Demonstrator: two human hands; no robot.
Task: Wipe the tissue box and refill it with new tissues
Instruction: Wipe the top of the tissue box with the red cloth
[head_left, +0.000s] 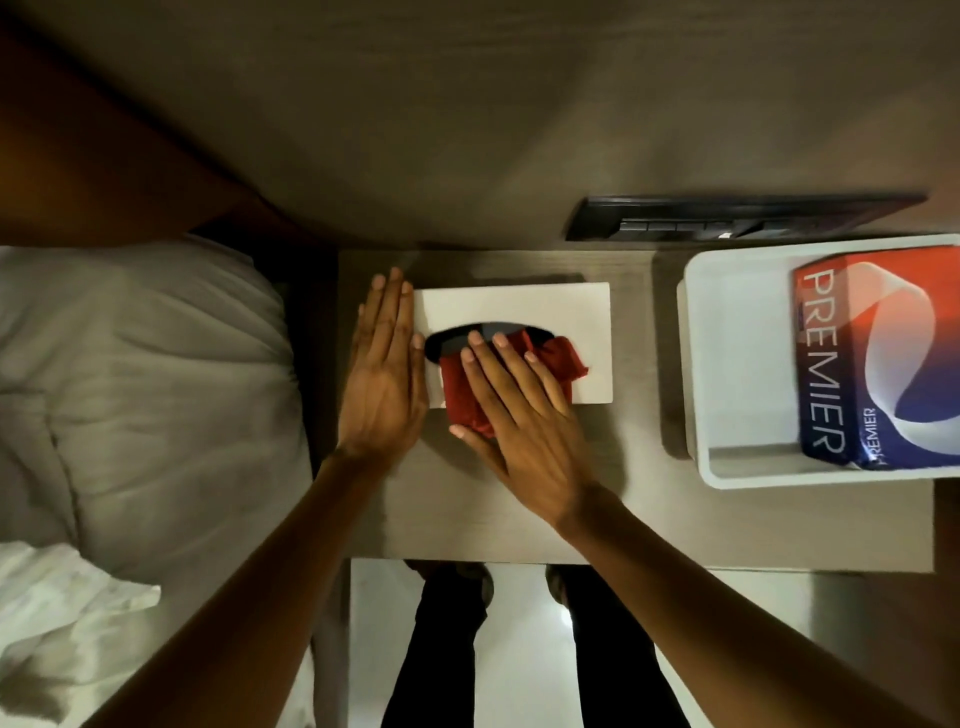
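A white tissue box (519, 306) with a dark oval slot lies on the wooden bedside table (634, 519). My left hand (382, 374) rests flat against the box's left end, fingers straight and together. My right hand (519, 415) presses flat on a red cloth (462, 395) that lies on the box's top, over part of the slot and the near edge. A red, white and blue pack of new tissues (878, 353) marked PREMIER lies in a white tray (727, 338) at the right.
A bed with a grey pillow (140, 374) and white sheets (62, 634) borders the table on the left. A dark switch panel (727, 218) sits on the wall behind. My legs and shoes (524, 644) stand below the table's front edge.
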